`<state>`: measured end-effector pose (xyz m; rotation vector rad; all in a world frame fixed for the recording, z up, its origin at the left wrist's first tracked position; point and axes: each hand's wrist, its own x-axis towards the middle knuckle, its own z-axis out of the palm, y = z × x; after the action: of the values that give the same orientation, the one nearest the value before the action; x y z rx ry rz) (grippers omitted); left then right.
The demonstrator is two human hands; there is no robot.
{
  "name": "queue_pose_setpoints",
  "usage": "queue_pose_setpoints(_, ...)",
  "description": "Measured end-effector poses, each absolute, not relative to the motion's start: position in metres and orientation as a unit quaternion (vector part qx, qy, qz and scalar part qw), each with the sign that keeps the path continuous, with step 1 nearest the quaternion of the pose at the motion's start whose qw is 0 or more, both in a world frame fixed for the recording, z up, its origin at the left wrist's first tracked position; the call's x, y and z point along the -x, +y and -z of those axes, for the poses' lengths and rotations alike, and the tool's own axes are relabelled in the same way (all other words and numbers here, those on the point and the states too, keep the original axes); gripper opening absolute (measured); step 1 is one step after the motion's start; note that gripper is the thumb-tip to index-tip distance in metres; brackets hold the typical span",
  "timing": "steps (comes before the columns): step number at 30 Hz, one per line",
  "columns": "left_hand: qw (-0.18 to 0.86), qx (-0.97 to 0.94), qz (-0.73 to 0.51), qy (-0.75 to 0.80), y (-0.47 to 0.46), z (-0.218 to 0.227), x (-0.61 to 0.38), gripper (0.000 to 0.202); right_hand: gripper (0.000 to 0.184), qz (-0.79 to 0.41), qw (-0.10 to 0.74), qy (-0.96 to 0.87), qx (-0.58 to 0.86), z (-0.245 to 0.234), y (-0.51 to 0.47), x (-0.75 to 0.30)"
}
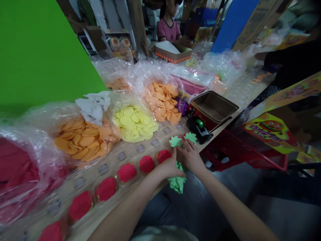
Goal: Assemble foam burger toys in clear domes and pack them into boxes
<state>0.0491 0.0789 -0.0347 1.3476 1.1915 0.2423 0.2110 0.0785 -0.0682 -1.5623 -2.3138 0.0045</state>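
Note:
My left hand (170, 166) is closed around a stack of green jagged-edged pieces (177, 184), which hangs out below the thumb at the table edge. Its index finger points up towards a green jagged piece (175, 141) lying over the row. My right hand (192, 156) has its fingers stretched out, the tips at another green jagged piece (190, 137); whether they grip it I cannot tell. A row of red scalloped pieces (126, 172) in clear plastic trays runs left from my hands, one red piece (164, 156) just beside the left hand.
Plastic bags hold orange discs (85, 137), yellow discs (134, 122), peach pieces (163, 100) and red pieces (17, 164). A tape dispenser (199, 129) and an open tin (213, 107) stand beyond my right hand. A person (169, 30) sits opposite; another's dark sleeve (293, 57) is at right.

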Motion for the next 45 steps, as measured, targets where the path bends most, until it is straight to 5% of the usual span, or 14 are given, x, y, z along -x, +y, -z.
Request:
queue_pose_setpoints(6,0.627,-0.548,-0.181,0.523,0.079,0.032,-0.045,0.113,0.047,0.054,0.14,-0.794,0.589,0.063,0.095,-0.217)
queue_pose_setpoints(9,0.663,-0.495,-0.282,0.485,0.067,0.019,-0.023,0.087,0.043,0.012,0.205,-0.779,0.592,0.059,0.092,-0.213)
queue_pose_setpoints(12,0.73,-0.389,-0.334,0.451,0.052,0.009,0.001,0.064,0.033,-0.192,0.333,-0.704,0.597,0.047,0.079,-0.194)
queue_pose_setpoints(15,0.746,-0.339,-0.351,0.453,0.04,0.008,0.013,0.061,0.029,-0.446,0.344,-0.633,0.531,0.037,0.065,-0.167)
queue_pose_setpoints(17,0.739,-0.34,-0.353,0.463,0.034,0.011,0.017,0.06,0.025,-0.499,0.353,-0.602,0.514,0.035,0.063,-0.153)
queue_pose_setpoints(20,0.725,-0.348,-0.341,0.487,0.024,0.013,0.025,0.058,0.024,-0.463,0.421,-0.556,0.547,0.035,0.073,-0.147)
queue_pose_setpoints(23,0.742,-0.319,-0.33,0.489,0.012,0.011,0.038,0.06,0.022,-0.3,0.451,-0.605,0.583,0.038,0.087,-0.153)
queue_pose_setpoints(29,0.732,-0.306,-0.308,0.525,0.004,0.005,0.049,0.079,0.022,-0.057,0.194,-0.888,0.414,0.061,0.078,-0.154)
queue_pose_setpoints(36,0.677,-0.473,-0.245,0.507,0.017,0.024,0.026,0.101,0.038,-0.02,0.163,-0.917,0.365,0.068,0.059,-0.173)
queue_pose_setpoints(45,0.587,-0.593,-0.124,0.538,0.03,0.055,0.004,0.125,0.043,0.024,0.123,-0.858,0.499,0.075,0.039,-0.183)
